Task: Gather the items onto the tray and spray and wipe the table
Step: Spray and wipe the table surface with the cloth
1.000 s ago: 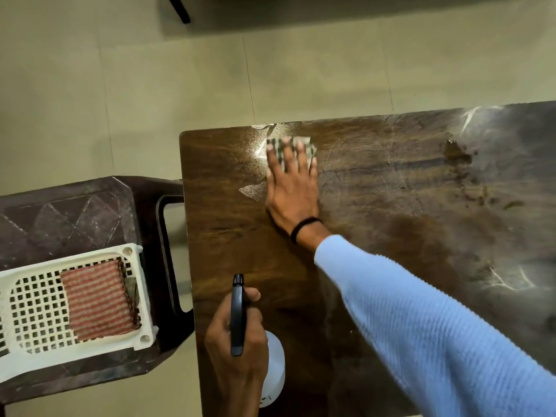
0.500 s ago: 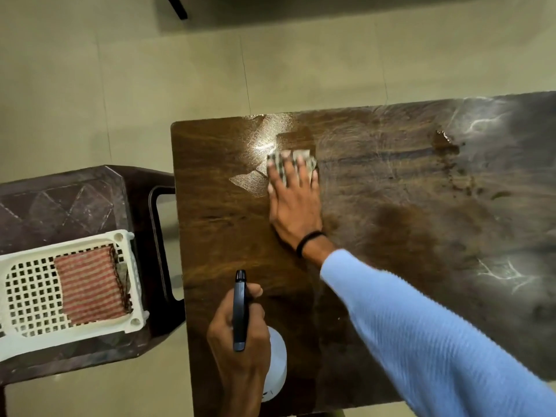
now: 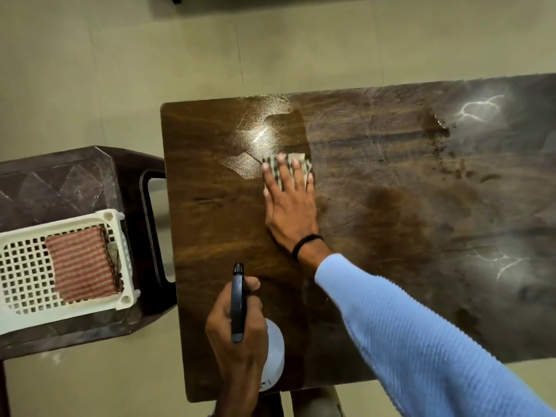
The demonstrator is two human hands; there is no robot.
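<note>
Tray [image 3: 123, 251] loaded at 9 o'clock; left hand [image 3: 222, 332] grips spray bottle [image 3: 273, 353], right hand [image 3: 290, 212] presses flat on cloth [image 3: 273, 171]; 3 o'clock smears [image 3: 478, 109] not yet wiped.

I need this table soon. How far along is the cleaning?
Done: a striped cloth lies in the tray; a wet patch glistens on the table. In hand: the right hand presses a checked cloth beside it, the left hand grips the spray bottle. Left: dark specks and white streaks farther right.
</note>
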